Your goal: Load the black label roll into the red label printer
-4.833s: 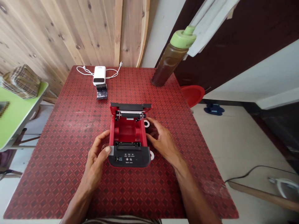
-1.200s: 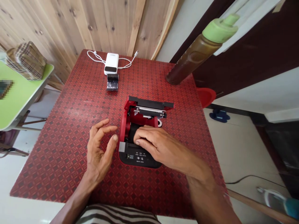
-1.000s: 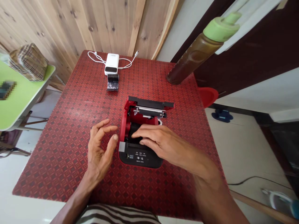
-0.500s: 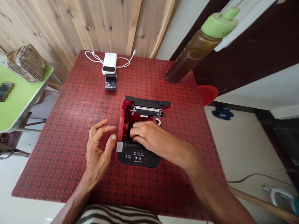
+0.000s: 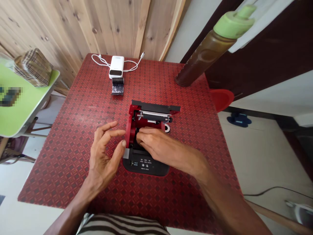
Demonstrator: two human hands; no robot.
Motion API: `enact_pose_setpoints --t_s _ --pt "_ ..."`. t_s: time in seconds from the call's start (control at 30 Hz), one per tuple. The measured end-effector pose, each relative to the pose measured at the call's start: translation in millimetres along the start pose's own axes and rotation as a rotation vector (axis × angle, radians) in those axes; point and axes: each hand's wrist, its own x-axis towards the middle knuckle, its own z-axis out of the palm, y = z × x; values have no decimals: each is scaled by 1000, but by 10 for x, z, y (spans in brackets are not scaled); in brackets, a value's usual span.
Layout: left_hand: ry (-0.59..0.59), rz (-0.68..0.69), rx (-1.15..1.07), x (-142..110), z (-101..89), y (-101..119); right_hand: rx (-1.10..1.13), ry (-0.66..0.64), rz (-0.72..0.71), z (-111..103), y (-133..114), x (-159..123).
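A red and black label printer (image 5: 146, 166) sits on the table with its lid (image 5: 155, 107) raised. My right hand (image 5: 156, 142) reaches down into its red bay, fingers curled and pressed together round a black roll (image 5: 138, 144). Most of that roll is hidden under the hand. At the printer's left edge, my left hand (image 5: 106, 150) holds nothing, its fingers and thumb apart and the tips close to the red side wall. Another roll with a white core (image 5: 167, 128) shows just right of the printer, partly hidden.
Behind are a white power bank (image 5: 116, 67) with its cable and a strip of black labels (image 5: 117, 86). A tall bottle with a green cap (image 5: 207, 55) stands at the table's back right. A green table (image 5: 26, 107) with a plaid bag (image 5: 34, 67) is at left.
The printer's bay was bare at first, with my hands at its sides. A black roll then appeared inside under my right hand, whose fingers have since curled in. My left hand moved slightly nearer.
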Motion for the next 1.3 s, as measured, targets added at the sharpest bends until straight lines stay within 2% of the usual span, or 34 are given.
enact_pose_setpoints --t_s 0.23,0.43,0.57,0.73,0.93,1.1,1.3 --pt "-145 179 96 269 -142 25 45 88 46 -99 21 -43" --pt "-287 378 160 440 -151 58 182 140 117 -146 20 -77" --pt "-381 399 239 488 -182 143 225 178 125 -126 3 -72" --pt "-478 403 231 507 -288 238 245 202 125 -115 -11 -66" --pt "-484 493 336 486 -293 293 301 213 137 -114 -16 -72" --pt "-432 485 407 477 -281 292 306 240 117 -96 -15 -79" --pt "-491 471 348 472 -253 279 302 238 128 -93 -19 -79"
